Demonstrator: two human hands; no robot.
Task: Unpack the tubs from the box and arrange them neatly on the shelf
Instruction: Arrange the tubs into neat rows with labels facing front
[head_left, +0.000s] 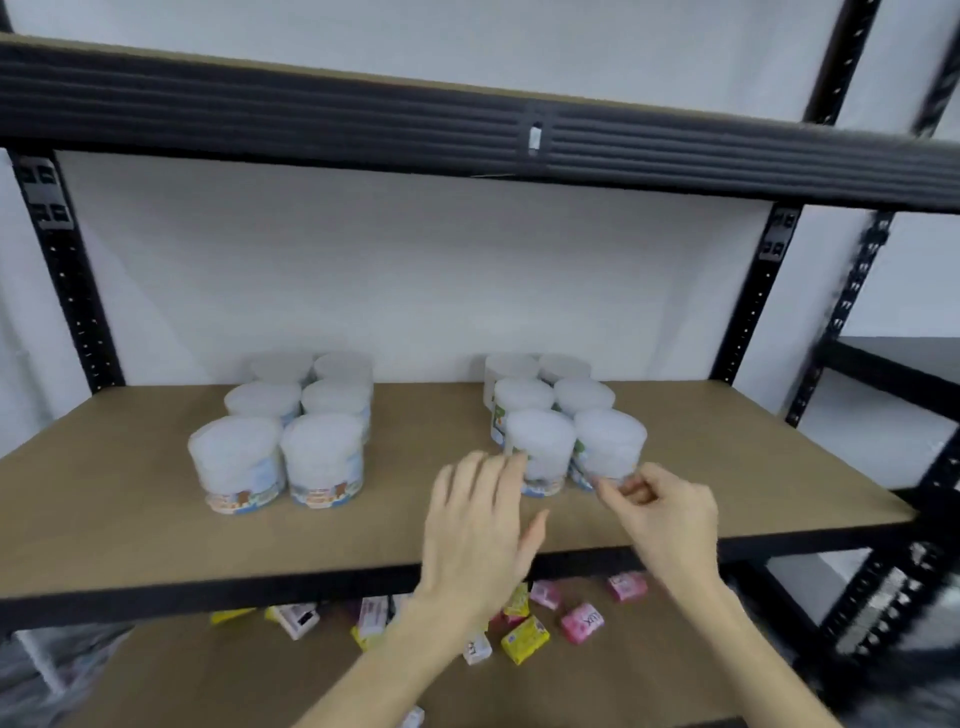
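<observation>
Two blocks of white-lidded tubs stand on the brown shelf (104, 509), each two wide and several deep. The left block's front tub (236, 467) sits apart from my hands. My left hand (478, 525) is spread flat, its fingertips just touching the right block's front left tub (540, 452). My right hand (660, 514) is loosely curled, fingertips at the lower edge of the front right tub (610, 449). Neither hand holds a tub. The box is out of view. The picture is blurred.
A black upper shelf beam (467, 130) runs overhead. Black uprights (67, 270) frame the bay on both sides. On the lower shelf lie several small pink and yellow packets (524, 639). Bare shelf board lies in front of and between the two blocks.
</observation>
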